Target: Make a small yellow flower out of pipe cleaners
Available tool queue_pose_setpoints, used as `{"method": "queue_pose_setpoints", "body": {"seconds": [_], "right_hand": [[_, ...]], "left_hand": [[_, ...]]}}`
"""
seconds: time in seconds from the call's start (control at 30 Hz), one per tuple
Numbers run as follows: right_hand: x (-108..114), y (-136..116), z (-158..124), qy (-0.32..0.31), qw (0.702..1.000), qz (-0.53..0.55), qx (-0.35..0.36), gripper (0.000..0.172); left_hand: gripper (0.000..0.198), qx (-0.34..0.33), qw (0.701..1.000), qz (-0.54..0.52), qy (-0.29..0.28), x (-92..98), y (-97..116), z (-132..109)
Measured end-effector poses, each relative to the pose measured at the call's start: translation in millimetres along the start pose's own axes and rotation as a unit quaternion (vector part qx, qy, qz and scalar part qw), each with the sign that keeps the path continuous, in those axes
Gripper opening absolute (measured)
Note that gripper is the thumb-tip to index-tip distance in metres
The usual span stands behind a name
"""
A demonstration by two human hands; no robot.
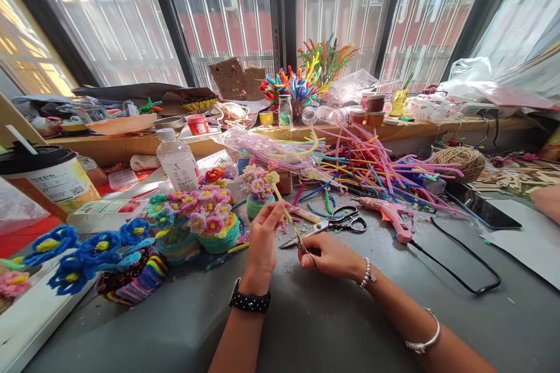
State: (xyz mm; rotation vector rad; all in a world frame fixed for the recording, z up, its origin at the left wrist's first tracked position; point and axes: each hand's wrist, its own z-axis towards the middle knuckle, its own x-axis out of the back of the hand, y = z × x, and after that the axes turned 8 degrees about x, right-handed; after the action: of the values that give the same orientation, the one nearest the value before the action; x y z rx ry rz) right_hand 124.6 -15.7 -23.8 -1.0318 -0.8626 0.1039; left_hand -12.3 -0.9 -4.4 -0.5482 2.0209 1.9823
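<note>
My left hand, a watch on its wrist, is closed in a pinch on a pale yellow pipe cleaner. A small yellow pipe-cleaner flower shows just above those fingers. Lower down, my right hand is closed around the other end of the strand; its fingertips partly hide that end. Black-handled scissors lie on the table just beyond my right hand, blades partly open. Behind my left hand stands a little turquoise pot of pink and lilac fuzzy flowers.
Left of my hands are pots of pink flowers, blue flowers, a water bottle and a lidded cup. To the right lie a pink glue gun with its cord, a phone, twine and loose pipe cleaners.
</note>
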Motion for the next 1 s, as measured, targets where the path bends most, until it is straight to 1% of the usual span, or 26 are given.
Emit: {"method": "queue_pose_setpoints", "body": {"seconds": [0.07, 0.17, 0.3, 0.47, 0.57, 0.67, 0.77, 0.87, 0.93, 1.0], "right_hand": [[-1.5, 1.0, 0.6, 0.004, 1.0, -0.016, -0.001, 0.062], [-3.7, 2.6, 2.0, 0.033, 0.999, -0.02, -0.013, 0.057], [-5.7, 2.4, 3.6, 0.072, 0.997, 0.001, -0.031, 0.051], [-5.2, 0.2, 4.7, 0.101, 0.994, 0.017, -0.042, 0.048], [-3.1, 0.0, 4.6, 0.108, 0.993, 0.022, -0.038, 0.051], [-1.0, 1.0, 2.9, 0.089, 0.995, 0.024, -0.035, 0.055], [-0.1, 1.7, 0.5, 0.062, 0.998, 0.012, -0.027, 0.06], [-0.2, 1.7, -0.6, 0.042, 0.999, 0.012, -0.013, 0.061], [-0.4, 1.5, -0.2, 0.046, 0.999, 0.018, -0.005, 0.06], [-0.8, 1.6, 0.8, 0.068, 0.998, 0.02, -0.004, 0.058]], "left_hand": [[0.013, 0.007, 1.0, 0.022, -0.013, 0.7, -1.8, 0.0], [0.014, 0.012, 0.999, 0.038, -0.015, 1.6, -3.3, 0.2], [0.014, 0.002, 1.0, 0.018, -0.001, 1.9, -2.4, 0.7], [0.014, -0.007, 1.0, -0.011, 0.024, 2.0, -0.9, 1.6], [0.015, -0.011, 0.999, -0.018, 0.034, 1.8, -0.4, 1.6], [0.015, -0.012, 0.999, -0.022, 0.038, 1.4, 0.2, 1.2], [0.014, -0.006, 1.0, -0.007, 0.019, 0.8, 0.0, 1.1], [0.013, 0.001, 0.999, 0.025, -0.02, 0.5, -1.3, 1.3], [0.012, 0.001, 0.998, 0.04, -0.04, 0.6, -2.3, 1.4], [0.012, -0.001, 0.998, 0.045, -0.043, 0.9, -2.8, 1.3]]}}
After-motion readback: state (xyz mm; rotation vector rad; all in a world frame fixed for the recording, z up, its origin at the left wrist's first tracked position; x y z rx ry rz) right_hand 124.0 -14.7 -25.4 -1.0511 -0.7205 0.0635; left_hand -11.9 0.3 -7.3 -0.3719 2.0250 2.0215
